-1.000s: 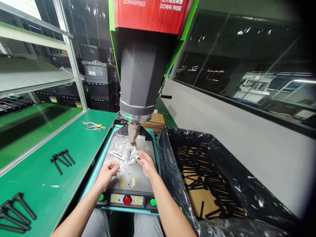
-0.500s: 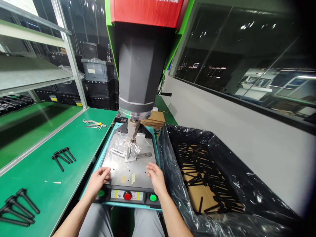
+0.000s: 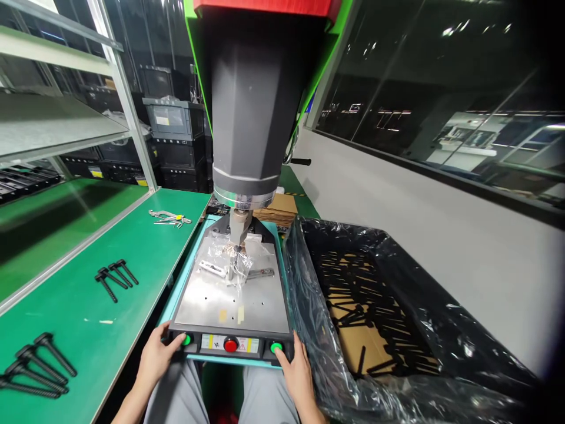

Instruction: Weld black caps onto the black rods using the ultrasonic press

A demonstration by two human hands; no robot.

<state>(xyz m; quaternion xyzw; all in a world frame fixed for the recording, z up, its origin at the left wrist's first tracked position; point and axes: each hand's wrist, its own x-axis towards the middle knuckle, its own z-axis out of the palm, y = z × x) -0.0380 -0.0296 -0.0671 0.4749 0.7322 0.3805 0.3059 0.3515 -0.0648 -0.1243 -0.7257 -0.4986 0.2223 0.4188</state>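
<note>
Now both thumbs press the green buttons.
Left hand (image 3: 156,355) and right hand (image 3: 298,371) curl on the panel (image 3: 229,344); crinkly plastic (image 3: 229,259) hides the small part.

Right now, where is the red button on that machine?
In the head view, the red button sits low and central on the machine's front panel, midway between two green buttons: the left hand touches one, the right hand the other.

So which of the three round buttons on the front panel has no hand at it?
The red button in the middle. The left hand is at the left green button, the right hand at the right green button.
</note>
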